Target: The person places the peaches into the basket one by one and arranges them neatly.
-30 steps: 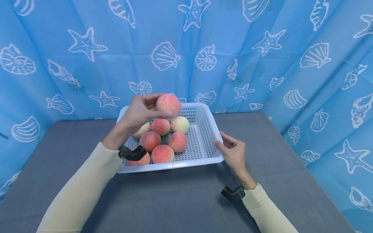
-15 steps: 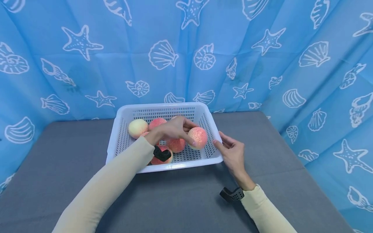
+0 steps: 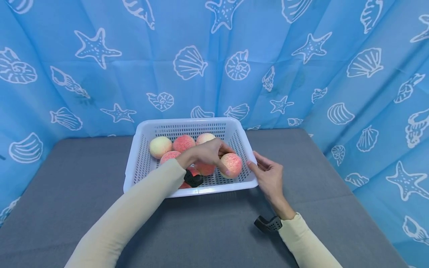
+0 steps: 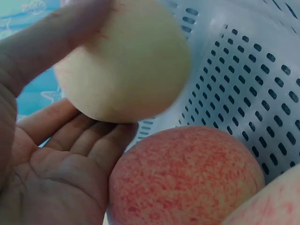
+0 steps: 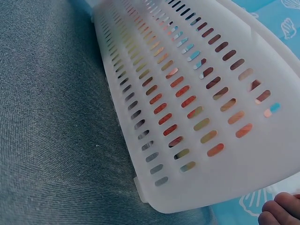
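White basket (image 3: pixel 144 163) — peaches (image 3: pixel 184 143) inside

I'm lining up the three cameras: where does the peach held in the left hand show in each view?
Head: the held peach sits right of centre, in the near right corner of the basket, under the left hand.
Left wrist: it fills the upper left, pale side showing, against the fingers.
Right wrist: not identifiable; only colours through the slots.
Shared landmark: the white slotted basket.

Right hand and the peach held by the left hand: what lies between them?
In the head view, only the white basket's perforated right wall stands between the right hand and the peach that the left hand grips inside the basket.
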Available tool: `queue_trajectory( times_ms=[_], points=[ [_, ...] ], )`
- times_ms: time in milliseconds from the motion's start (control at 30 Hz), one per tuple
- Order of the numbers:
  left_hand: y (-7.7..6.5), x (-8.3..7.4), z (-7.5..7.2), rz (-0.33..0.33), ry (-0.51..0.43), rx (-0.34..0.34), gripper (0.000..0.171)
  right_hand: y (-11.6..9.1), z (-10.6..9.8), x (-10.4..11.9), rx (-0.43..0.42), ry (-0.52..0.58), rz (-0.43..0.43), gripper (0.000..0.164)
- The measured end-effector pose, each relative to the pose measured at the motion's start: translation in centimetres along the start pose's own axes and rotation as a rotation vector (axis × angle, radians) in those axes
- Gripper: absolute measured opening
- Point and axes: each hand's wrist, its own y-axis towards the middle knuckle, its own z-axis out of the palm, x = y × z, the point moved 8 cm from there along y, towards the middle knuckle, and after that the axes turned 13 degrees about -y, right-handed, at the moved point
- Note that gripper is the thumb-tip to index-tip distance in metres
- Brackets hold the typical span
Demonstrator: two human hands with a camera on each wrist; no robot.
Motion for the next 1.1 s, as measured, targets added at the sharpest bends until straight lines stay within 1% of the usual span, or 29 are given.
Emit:
queue_trajectory(
  times_ms=[200, 300, 433, 533, 767, 867, 1100],
  points=[
    [-0.2, -0.2, 0.5, -0.015, 0.087, 0.028, 0.06, 0.0, 0.0, -0.2, -0.003, 0.0, 0.013, 0.042],
    [-0.3, -0.2, 0.8, -0.017, 0.116, 0.046, 0.06, 0.0, 0.0, -0.2, 0.001, 0.004, 0.015, 0.042],
    [-0.3, -0.3, 1.0, -0.01, 0.166, 0.058, 0.06, 0.0, 0.0, -0.1, 0.005, 0.014, 0.013, 0.041],
    [-0.3, -0.3, 1.0, -0.015, 0.199, 0.052, 0.062, 0.0, 0.0, -0.1, 0.008, 0.017, 0.01, 0.041],
    [-0.3, -0.5, 1.1, 0.005, 0.175, 0.066, 0.06, 0.0, 0.0, -0.2, 0.004, 0.023, 0.015, 0.042],
    [-0.3, -0.4, 1.0, 0.001, 0.166, 0.061, 0.061, 0.0, 0.0, -0.2, 0.003, 0.02, 0.01, 0.042],
    [-0.8, -0.1, 0.2, -0.017, 0.129, 0.0, 0.066, 0.0, 0.1, -0.1, 0.002, 0.008, -0.003, 0.042]
  ],
)
